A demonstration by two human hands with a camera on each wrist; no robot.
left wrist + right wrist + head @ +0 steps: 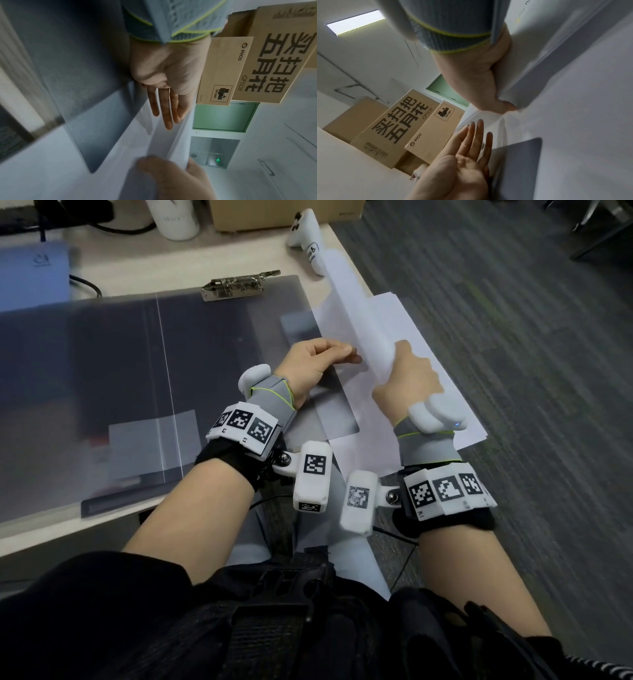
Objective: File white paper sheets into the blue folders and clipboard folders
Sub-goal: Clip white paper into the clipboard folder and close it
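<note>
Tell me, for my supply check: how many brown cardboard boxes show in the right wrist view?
3. A slim PICO-branded brown cardboard box is nearest the open left hand; a larger brown box printed with big characters lies beside it; a plain brown box sits behind. Others may be hidden.

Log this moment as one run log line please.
right hand: grips lifted paper sheet | left hand: flat against sheet | clipboard folder: open on desk
</note>
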